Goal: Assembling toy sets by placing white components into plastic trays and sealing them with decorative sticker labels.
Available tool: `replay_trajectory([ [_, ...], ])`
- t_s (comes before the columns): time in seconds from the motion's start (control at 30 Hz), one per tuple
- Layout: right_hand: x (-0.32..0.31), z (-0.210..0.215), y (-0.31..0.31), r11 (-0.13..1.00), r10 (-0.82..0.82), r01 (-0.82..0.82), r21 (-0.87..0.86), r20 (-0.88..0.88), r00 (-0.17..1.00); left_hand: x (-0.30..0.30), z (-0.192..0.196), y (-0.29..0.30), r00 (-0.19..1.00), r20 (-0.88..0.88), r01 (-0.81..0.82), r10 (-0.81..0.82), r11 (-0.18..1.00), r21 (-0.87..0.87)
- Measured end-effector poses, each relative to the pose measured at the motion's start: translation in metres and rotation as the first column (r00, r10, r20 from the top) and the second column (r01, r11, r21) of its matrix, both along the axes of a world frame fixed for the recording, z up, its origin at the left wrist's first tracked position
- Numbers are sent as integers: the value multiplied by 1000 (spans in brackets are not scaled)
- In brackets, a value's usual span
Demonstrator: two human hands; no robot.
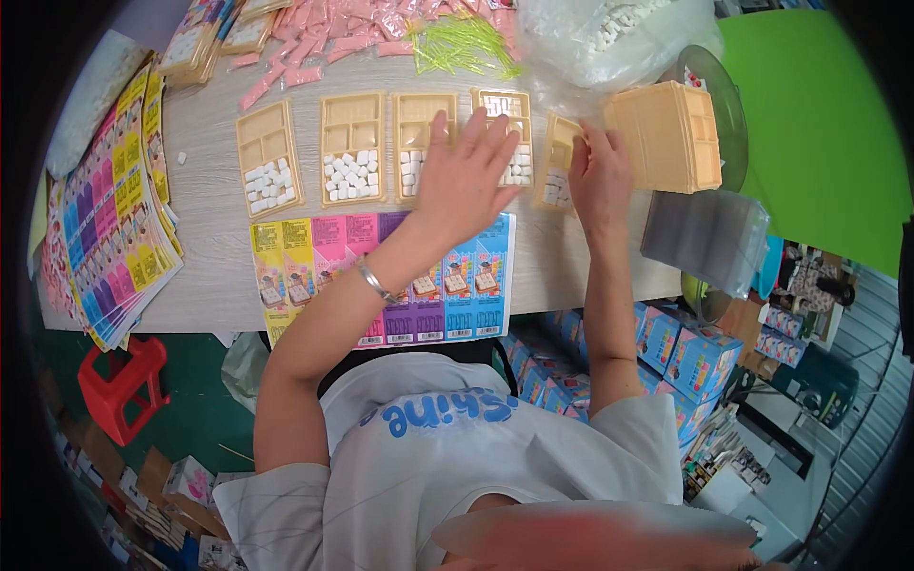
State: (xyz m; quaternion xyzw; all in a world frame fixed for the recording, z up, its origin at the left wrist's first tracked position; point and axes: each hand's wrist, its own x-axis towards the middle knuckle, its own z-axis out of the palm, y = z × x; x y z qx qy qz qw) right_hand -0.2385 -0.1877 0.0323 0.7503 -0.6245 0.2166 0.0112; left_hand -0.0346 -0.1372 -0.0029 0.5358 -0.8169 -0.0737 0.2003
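Note:
Beige plastic compartment trays stand in a row, including a far-left tray [268,147] and a second tray [351,133], with small white blocks [351,173] in their near compartments. My left hand [462,186], fingers spread, lies over the third tray [426,105] and the fourth tray [522,105], hiding parts of both. White pieces also show in the fourth tray's far compartment. With fingers bent together, my right hand [603,181] grips the right edge of a fifth tray [560,133], which holds some white blocks and is partly hidden.
Nested beige trays [657,138] stand at right beside a grey plastic box [706,238]. Pink packets [319,43], green plastic sticks [465,46] and a clear bag [619,43] lie behind. Printed sheets [319,276] lie in front, more sheets [119,209] at left. A red stool [124,390] is below.

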Motion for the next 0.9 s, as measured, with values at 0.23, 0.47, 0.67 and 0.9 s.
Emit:
replay_trajectory([
  [0.23, 58, -20, -95, 968, 236, -219, 126, -148, 960, -7, -9, 16, 994, 99, -54, 50, 998, 39],
  [0.47, 53, -28, -105, 972, 214, -203, 116, -98, 972, 1, -9, 27, 996, 90, -19, 14, 998, 56],
  [0.67, 49, -12, -80, 942, 337, -329, -75, 228, 914, 30, 0, 19, 996, -21, -81, 81, 997, 16],
  [0.9, 53, -17, -59, 924, 378, -382, 30, 81, 922, 47, -11, 31, 985, 32, -168, 168, 986, 7],
])
